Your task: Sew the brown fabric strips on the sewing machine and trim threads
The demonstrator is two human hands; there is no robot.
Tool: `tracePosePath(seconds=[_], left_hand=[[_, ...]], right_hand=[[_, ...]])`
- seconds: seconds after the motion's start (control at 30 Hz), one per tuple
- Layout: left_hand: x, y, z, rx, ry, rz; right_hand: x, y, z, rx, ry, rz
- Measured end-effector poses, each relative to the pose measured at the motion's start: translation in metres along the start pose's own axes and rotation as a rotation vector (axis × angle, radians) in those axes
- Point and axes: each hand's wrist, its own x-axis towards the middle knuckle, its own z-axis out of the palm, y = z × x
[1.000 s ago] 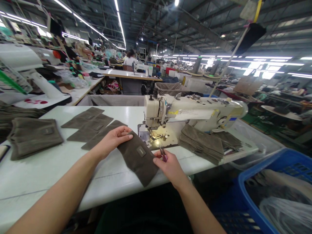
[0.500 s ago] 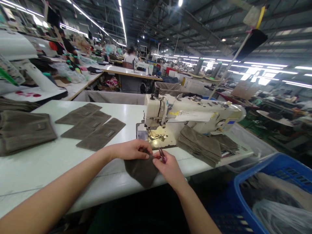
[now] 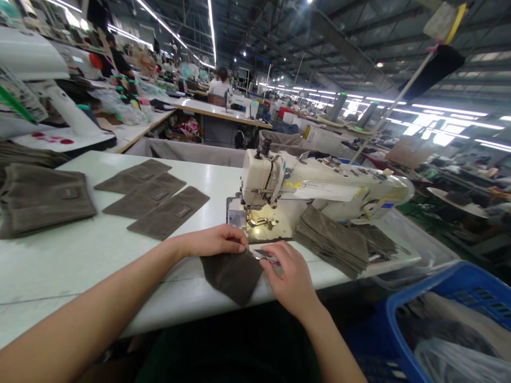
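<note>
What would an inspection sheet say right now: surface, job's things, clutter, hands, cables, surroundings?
Surface: glossy pale-green sewing table.
Job's things: dark brown fabric piece at the front edge; small metal scissors.
Clutter: three labelled brown fabric rectangles overlapping, left; flat brown fabric stack farther left, fanned brown fabric stack on the right.
Hands: left hand pinches the piece's upper edge; right hand holds the scissors, blades near that edge.
Cables: nothing seen on the table.
Surroundings: beige metal sewing machine beyond the hands; blue plastic basket, right; person in white farther back.
</note>
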Motion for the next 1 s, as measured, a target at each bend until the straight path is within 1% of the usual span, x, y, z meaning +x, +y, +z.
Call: tracePosePath(seconds=[0.3,0.47,1.0], left_hand=[[-0.001,-0.001,0.000,-0.026,0.000,0.067],[-0.001,-0.004,0.000,-0.027,-0.006,0.076],[-0.001,-0.005,0.000,-0.037,-0.028,0.067]], right_hand=[[0.009,0.006,0.004,0.077,-0.044,-0.027],[0.012,0.010,0.006,0.119,-0.028,-0.035],[0.015,0.009,0.014,0.100,-0.004,-0.106]])
